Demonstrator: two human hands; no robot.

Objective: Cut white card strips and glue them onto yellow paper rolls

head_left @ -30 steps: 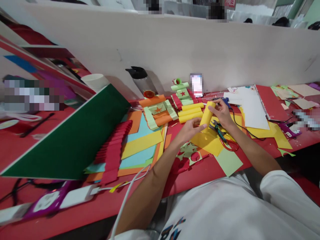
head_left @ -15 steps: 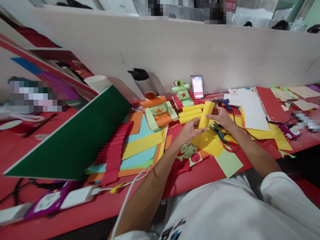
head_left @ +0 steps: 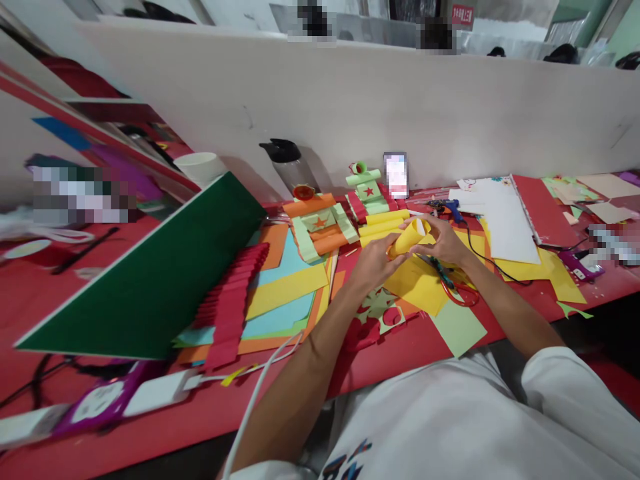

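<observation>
Cradling a yellow paper roll (head_left: 403, 243) above the red worktop (head_left: 370, 363), the left hand (head_left: 375, 265) bends its thumb and fingers about the lower end, so the roll lies at its two o'clock. The right hand (head_left: 444, 240) pinches the roll near its open end, the paper at its nine o'clock. More yellow rolls (head_left: 383, 225) lie at the held one's ten o'clock, a blue glue gun (head_left: 455, 210) at its two o'clock.
</observation>
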